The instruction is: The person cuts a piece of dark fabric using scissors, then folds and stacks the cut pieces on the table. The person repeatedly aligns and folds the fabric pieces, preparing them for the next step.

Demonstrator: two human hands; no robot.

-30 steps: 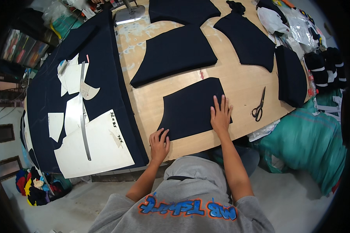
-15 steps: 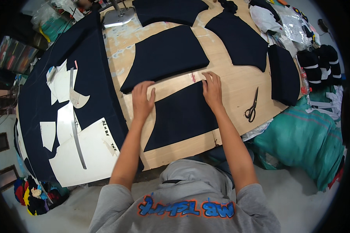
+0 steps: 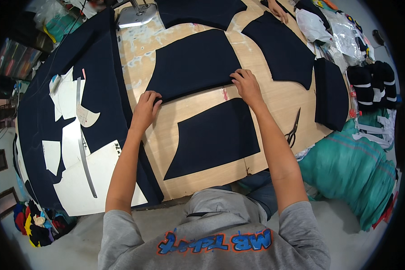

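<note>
A thick stack of dark navy cut fabric pieces lies in the middle of the wooden table. My left hand is closed on its near left corner, thumb and fingers at the edge. At the near right corner my right hand has its fingers bent in over the edge, pinching it. Closer to me, a single-looking dark fabric panel rests flat, untouched, between my forearms. The undersides of the held corners are hidden.
Black scissors lie beside my right forearm. More dark cut pieces sit at the far right, near another person's hand. White pattern pieces and a metal ruler rest on dark cloth at left. A metal machine base stands behind.
Both hands have moved from around the near panel to the near corners of the middle stack, the left one also shifting leftward. Another person's hand has appeared at the far right.
</note>
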